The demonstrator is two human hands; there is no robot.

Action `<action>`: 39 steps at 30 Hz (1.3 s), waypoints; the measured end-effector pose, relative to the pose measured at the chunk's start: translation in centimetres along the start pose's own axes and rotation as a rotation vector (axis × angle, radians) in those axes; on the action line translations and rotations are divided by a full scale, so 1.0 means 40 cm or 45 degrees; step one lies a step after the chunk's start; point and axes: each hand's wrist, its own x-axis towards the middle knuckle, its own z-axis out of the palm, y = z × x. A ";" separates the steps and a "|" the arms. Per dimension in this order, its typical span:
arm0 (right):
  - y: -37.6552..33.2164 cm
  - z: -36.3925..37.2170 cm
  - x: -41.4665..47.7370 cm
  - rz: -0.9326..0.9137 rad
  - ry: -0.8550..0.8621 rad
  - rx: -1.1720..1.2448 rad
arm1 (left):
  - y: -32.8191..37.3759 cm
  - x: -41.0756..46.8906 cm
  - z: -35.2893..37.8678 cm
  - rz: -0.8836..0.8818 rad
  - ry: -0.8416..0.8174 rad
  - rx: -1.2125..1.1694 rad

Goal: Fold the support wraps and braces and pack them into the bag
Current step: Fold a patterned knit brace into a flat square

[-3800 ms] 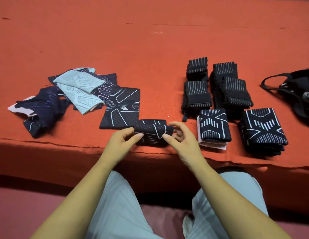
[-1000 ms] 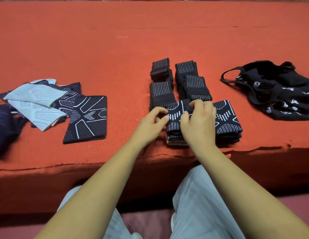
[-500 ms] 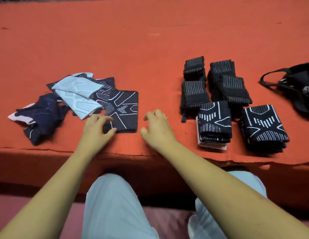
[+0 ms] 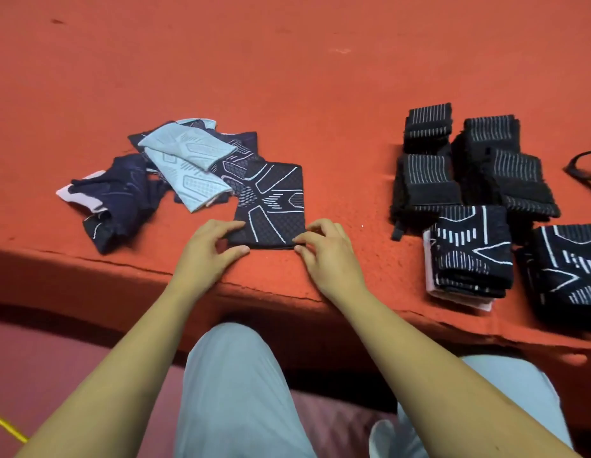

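A flat black brace with white line pattern (image 4: 271, 206) lies near the front edge of the orange table. My left hand (image 4: 211, 246) pinches its near left corner and my right hand (image 4: 323, 246) pinches its near right corner. Behind it to the left lies an unfolded heap: light blue braces (image 4: 185, 166) and a crumpled navy one (image 4: 119, 200). On the right stand folded stacks: black striped wraps (image 4: 429, 180) and patterned braces (image 4: 469, 252), with another stack (image 4: 571, 276) at the right edge. Only a black strap of the bag (image 4: 584, 166) shows at the far right.
The orange cloth-covered table (image 4: 287, 77) stretches far back, bare behind the piles. Its front edge (image 4: 254, 289) runs just under my wrists. My knees in light trousers (image 4: 234, 391) are below it.
The folded brace was set on the patterned stack at the right. Both hands then moved left, and they now pinch the flat black brace's near corners.
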 end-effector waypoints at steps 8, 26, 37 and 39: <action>-0.001 -0.013 -0.010 -0.077 0.117 0.217 | 0.007 -0.012 -0.011 0.036 -0.075 -0.193; -0.008 -0.040 -0.022 0.041 -0.014 0.595 | 0.020 -0.020 -0.010 -0.109 -0.201 -0.694; -0.003 -0.031 -0.011 0.244 0.064 0.548 | 0.019 -0.019 0.022 -0.217 0.011 -0.368; -0.003 -0.034 -0.011 0.202 0.045 0.489 | 0.023 -0.021 0.023 -0.199 0.049 -0.303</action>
